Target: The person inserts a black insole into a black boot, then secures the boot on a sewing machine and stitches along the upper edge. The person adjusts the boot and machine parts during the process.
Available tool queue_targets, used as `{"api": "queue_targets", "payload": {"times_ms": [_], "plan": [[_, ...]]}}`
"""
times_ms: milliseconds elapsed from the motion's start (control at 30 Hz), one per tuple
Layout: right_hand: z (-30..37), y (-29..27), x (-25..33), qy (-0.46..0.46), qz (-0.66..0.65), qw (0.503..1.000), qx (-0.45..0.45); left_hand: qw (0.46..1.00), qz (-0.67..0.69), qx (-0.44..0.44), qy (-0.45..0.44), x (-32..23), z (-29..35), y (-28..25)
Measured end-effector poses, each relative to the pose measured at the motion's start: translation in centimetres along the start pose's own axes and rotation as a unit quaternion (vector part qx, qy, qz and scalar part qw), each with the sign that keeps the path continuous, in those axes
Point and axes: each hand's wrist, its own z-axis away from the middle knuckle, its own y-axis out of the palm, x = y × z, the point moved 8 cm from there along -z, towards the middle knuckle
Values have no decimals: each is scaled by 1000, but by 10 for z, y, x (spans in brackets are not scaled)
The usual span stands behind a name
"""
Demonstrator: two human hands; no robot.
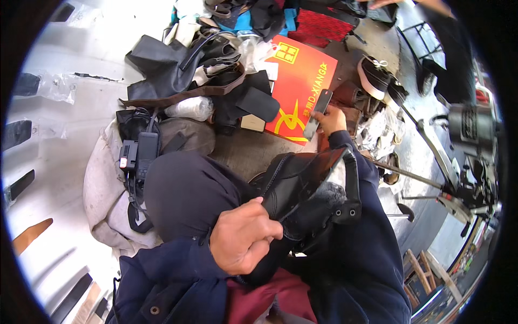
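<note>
A black boot (295,189) with a side zipper, lace eyelets and pale fuzzy lining lies across my lap, its opening toward the right. My left hand (244,236) is closed at the boot's near side, its fingers curled against the black upper. Farther out, my right hand (332,120) is closed round a flat, narrow dark bar (318,114), grey at its lower end; its exact kind is unclear. That bar is over the right edge of a red box lid (310,65) with yellow print.
Black and brown leather pieces (162,65) are heaped beyond my knee. A black power adapter (147,154) with cables lies at left on pale cloth (102,189). Black sneakers (373,78) stand at far right, near a metal machine (472,135). Part of another person's hand (384,3) shows at the top.
</note>
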Motion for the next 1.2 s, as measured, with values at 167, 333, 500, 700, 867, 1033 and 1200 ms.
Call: {"api": "queue_targets", "payload": {"times_ms": [167,333,500,700,867,1033,1200], "plan": [[-41,12,-9,-19,-3,998,-67,999,-5,-37,5,4,0,-7],[-2,3,30,-155,196,953,-174,998,1,-53,22,7,0,-11],[10,62,70,-225,157,961,-39,996,17,-67,62,3,-1,-17],[11,105,81,-169,267,947,-51,994,28,-91,61,3,1,-22],[7,102,68,-187,167,966,-59,997,29,-67,37,3,2,-19],[42,18,25,-173,-18,976,-130,994,54,-64,64,-16,-1,-11],[96,-111,-12,-120,-27,971,-203,992,49,-29,116,-39,-3,6]]}}
